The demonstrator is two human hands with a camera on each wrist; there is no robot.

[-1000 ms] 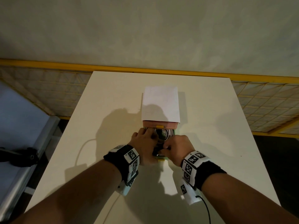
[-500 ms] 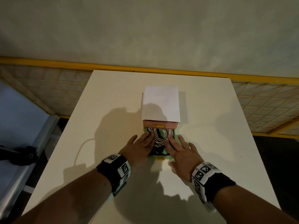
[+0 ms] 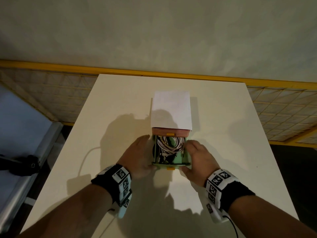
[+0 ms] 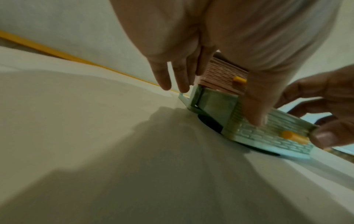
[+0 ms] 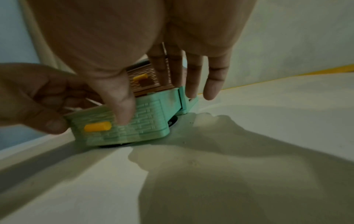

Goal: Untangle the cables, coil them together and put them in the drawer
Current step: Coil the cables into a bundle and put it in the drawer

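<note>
A green drawer (image 3: 171,164) stands pulled out of a small white-topped drawer unit (image 3: 171,109) at the table's middle. Coiled white and black cables (image 3: 171,143) lie inside it. My left hand (image 3: 137,155) lies along the drawer's left side with straight fingers (image 4: 172,75), its thumb (image 4: 254,112) pressing the brick-patterned front (image 4: 268,136). My right hand (image 3: 199,158) mirrors it on the right side, fingers (image 5: 212,84) straight, thumb (image 5: 122,109) on the front (image 5: 149,121) beside the yellow handle (image 5: 97,125).
A closed pink drawer (image 3: 171,132) sits above the green one. A thin white cable (image 3: 84,158) trails over the table on the left. A yellow-framed wire fence (image 3: 283,107) runs behind and right. A black object (image 3: 22,164) lies off the table's left edge.
Both hands have come off the cables in the drawer and moved outward to its two sides, with the thumbs now on its front.
</note>
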